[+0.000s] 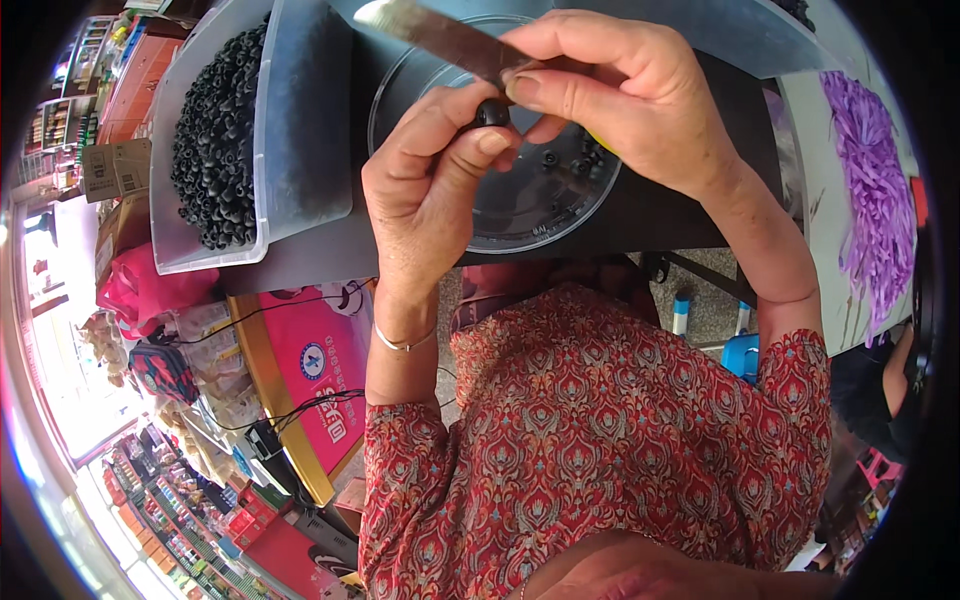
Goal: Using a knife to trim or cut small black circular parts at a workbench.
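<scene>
Between the thumb and fingers of my left hand (425,185) is a small round black part (492,113), shiny, with a dark hollow in its face. My right hand (645,105) grips a knife (435,35), its metal blade pointing up and to the left. The blade's lower part lies right by my left fingertips; I cannot tell whether the edge touches the black part. Both hands are above a round clear plastic tray (510,240). Several small black pieces (580,158) lie in it, partly hidden under my right hand.
A clear plastic bin (262,190) at the left holds a heap of black ring-like parts (220,150). Another translucent bin (720,40) stands at the far right. Purple strips (872,180) lie on a pale table at the right, where another person's arm (897,375) shows.
</scene>
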A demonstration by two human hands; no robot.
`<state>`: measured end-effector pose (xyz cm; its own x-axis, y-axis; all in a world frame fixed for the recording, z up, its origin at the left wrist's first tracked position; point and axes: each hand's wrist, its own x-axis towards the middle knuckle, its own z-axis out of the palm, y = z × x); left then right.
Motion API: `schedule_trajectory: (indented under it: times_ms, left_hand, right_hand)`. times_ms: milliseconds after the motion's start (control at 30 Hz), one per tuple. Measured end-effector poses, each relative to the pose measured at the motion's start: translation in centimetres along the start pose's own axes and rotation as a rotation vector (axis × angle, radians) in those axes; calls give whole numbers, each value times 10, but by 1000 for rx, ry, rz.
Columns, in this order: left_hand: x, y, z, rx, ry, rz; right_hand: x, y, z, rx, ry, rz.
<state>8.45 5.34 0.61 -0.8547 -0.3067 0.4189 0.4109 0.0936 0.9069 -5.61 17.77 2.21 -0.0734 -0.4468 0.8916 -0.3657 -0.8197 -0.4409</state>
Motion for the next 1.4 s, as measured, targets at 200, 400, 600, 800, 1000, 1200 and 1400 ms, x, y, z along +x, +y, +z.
schedule_trajectory:
  times_ms: [200, 400, 600, 800, 1000, 1200, 1400]
  left_hand:
    - [-1, 8, -4, -57, -18, -37]
    - [-4, 12, -15, -109, -24, -57]
    - [-10, 43, -33, 257, 72, 1]
    - [9, 87, -95, 1141, 284, 240]
    - [34, 100, -189, 1736, 300, 340]
    - [28, 91, -85, 1275, 116, 513]
    - [15, 29, -28, 992, -313, 216]
  right_hand:
    - [23, -45, 10, 108, 445, 988]
    - [19, -41, 3, 92, 447, 969]
    - [12, -30, 1, 34, 377, 969]
    - [3, -24, -5, 69, 293, 849]
    - [3, -27, -7, 65, 300, 819]
    - [4, -26, -20, 43, 353, 848]
    - [18, -26, -7, 117, 533, 860]
